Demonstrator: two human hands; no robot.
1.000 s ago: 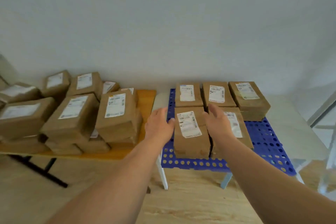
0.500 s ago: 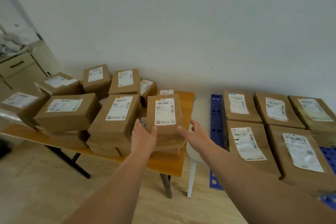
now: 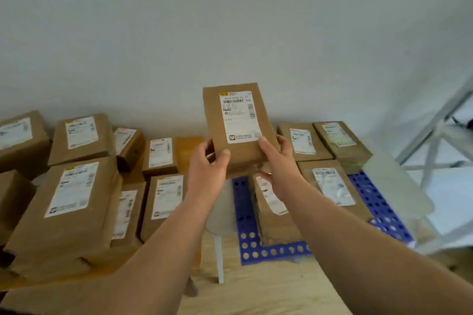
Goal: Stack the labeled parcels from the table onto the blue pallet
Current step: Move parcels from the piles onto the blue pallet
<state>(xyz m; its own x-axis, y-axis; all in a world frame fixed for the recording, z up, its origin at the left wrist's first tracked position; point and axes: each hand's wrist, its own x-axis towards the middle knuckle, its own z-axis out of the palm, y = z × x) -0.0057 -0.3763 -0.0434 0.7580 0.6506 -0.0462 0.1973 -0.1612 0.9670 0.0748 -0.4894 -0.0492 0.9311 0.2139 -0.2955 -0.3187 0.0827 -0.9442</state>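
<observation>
I hold a brown paper parcel (image 3: 236, 123) with a white label up in the air, above the gap between the table and the pallet. My left hand (image 3: 208, 163) grips its lower left corner and my right hand (image 3: 277, 161) grips its lower right edge. Several labeled parcels (image 3: 74, 194) lie piled on the orange table (image 3: 188, 151) at the left. The blue perforated pallet (image 3: 245, 233) at the right carries several parcels (image 3: 332, 186) lying flat; part of its left rows is hidden by my hands and the held parcel.
The pallet rests on a white table (image 3: 399, 186). A white metal frame (image 3: 435, 140) stands at the far right. A plain wall runs behind everything, and wooden floor (image 3: 256, 294) shows below between my forearms.
Both hands went from the pallet left to the table's parcel pile, took hold of the nearest parcel and lifted it up and right toward the pallet. The view swung back to the right.
</observation>
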